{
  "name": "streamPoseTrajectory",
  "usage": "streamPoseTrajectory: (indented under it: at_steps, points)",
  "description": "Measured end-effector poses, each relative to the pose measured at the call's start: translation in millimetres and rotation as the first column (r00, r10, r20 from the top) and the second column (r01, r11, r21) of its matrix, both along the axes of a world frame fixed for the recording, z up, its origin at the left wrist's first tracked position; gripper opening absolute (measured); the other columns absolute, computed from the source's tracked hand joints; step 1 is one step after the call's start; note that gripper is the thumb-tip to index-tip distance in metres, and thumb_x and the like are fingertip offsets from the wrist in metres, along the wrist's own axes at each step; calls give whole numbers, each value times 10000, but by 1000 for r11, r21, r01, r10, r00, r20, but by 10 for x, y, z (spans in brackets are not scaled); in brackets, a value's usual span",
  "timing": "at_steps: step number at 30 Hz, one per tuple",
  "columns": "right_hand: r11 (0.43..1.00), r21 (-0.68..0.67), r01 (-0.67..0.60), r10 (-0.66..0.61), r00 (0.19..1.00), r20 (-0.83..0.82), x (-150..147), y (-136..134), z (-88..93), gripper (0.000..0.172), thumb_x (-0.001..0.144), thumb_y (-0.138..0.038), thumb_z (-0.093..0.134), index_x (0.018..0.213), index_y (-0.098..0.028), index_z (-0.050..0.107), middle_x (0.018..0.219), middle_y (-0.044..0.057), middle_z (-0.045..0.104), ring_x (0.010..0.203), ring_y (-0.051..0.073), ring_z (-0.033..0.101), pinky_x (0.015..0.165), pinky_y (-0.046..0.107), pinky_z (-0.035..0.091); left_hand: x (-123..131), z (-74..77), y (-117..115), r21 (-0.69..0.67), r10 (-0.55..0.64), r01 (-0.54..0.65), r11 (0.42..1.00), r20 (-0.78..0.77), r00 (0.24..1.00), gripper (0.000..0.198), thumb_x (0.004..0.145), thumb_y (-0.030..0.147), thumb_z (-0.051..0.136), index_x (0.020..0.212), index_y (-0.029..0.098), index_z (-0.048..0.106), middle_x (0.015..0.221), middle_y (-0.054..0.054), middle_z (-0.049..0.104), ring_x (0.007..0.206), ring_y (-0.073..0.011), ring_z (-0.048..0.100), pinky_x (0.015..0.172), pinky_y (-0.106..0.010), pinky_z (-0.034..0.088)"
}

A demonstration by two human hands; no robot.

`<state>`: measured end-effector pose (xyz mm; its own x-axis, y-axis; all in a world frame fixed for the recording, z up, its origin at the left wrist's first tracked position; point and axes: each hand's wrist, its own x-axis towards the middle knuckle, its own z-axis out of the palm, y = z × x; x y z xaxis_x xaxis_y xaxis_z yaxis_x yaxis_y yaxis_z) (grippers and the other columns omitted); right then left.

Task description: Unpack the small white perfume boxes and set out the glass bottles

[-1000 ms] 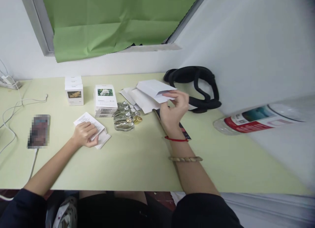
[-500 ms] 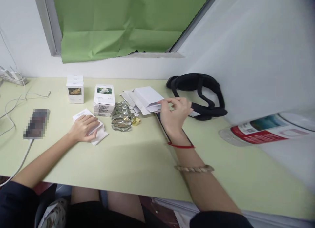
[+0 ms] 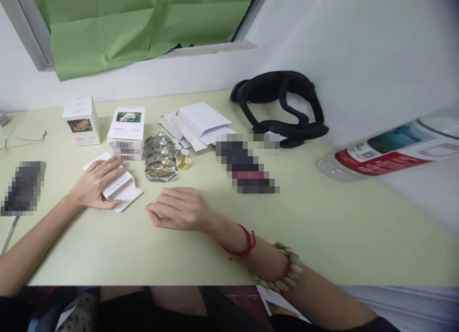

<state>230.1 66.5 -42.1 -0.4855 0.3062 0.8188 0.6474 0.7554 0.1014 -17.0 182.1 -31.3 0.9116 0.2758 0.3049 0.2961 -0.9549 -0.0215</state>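
My left hand lies over a small white carton on the table, its fingers across the top and the thumb at the near edge. The carton's right end is open, with a flap spread out. Just to the right, my right hand is over the table with its fingers curled in and nothing visible in them. Beyond the hands stands a row of clear glass bottles, with several small gold and silver caps beside it.
White boxes with a white flower picture are stacked behind the carton. More boxes with a yellow flower stand left. Flattened white cartons, a black headset, a large clear bottle and blurred-out phones also lie around.
My right hand has moved left and nearer from the white carton pile, to beside the carton under my left hand. The left hand stays on its carton. The view has shifted to the right.
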Motion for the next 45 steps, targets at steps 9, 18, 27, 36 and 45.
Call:
streamPoseTrajectory:
  at_steps: [9,18,27,36,45]
  points:
    - [978,-190,-92,86,996,-38,6,-60,-89,184,950,-326,601,922,-159,672,577,-52,576,493,56,464,526,218,335,130,57,-363,147,-39,11,989,185,982,759,798,696,458,1288,122,539,1139,-179,637,1132,-317,589,873,-429,472]
    - [995,-89,-54,49,997,-53,-24,-11,-65,227,998,-273,541,853,-166,680,599,-43,620,493,57,510,504,220,340,130,116,-393,192,-246,198,961,272,930,751,829,630,500,1372,114,446,1163,-187,633,1133,-294,615,833,-389,523]
    - [998,10,-66,64,904,-422,-13,69,9,93,987,-219,534,966,-152,596,643,-43,650,443,34,502,495,161,399,-29,36,-186,215,-25,-40,976,290,957,539,874,461,572,1326,200,436,1061,-147,682,932,-236,692,725,-329,559]
    - [963,1,-270,251,896,-365,-170,-10,-63,131,921,-113,468,942,-163,588,592,-74,616,433,43,501,496,179,379,58,457,-373,-377,544,-505,777,805,237,595,924,649,376,1204,153,546,1080,-135,654,1058,-248,622,930,-387,504]
    - [810,-550,-204,332,932,144,-283,-95,-230,168,866,-174,524,947,-170,671,716,-14,702,607,107,639,511,227,321,682,1260,120,-750,726,7,661,643,244,676,865,718,431,1195,154,602,1083,-118,696,1000,-251,673,831,-342,564]
